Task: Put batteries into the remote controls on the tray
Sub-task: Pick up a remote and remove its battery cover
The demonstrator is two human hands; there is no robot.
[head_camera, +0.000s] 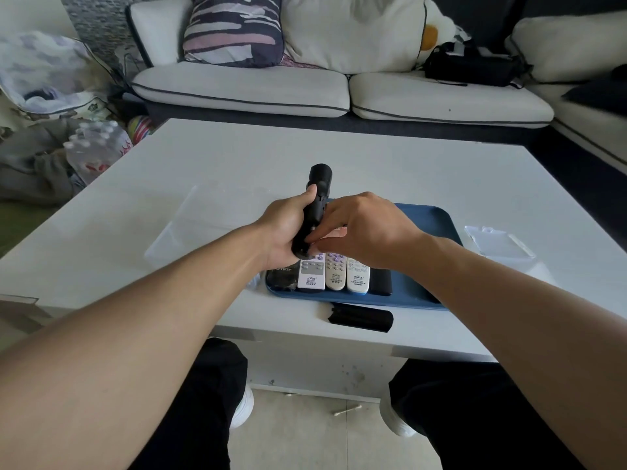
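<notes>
My left hand (285, 228) grips a black remote control (317, 184), tilted up above the blue tray (424, 218). The fingertips of my right hand (356, 228) pinch at the remote's lower end; whether they hold a battery is hidden. On the tray lie several remotes side by side: a black one (281, 278), a white one (310, 274), a beige one (335, 271), another white one (358, 276) and a black one (380, 281). A black battery cover (361, 320) rests on the white table (237, 157) in front of the tray.
A clear plastic box (176, 232) stands left of the tray, and a clear lid (498, 240) lies at the right. A sofa with cushions runs behind the table. Water bottles (95, 147) sit on the floor at the left.
</notes>
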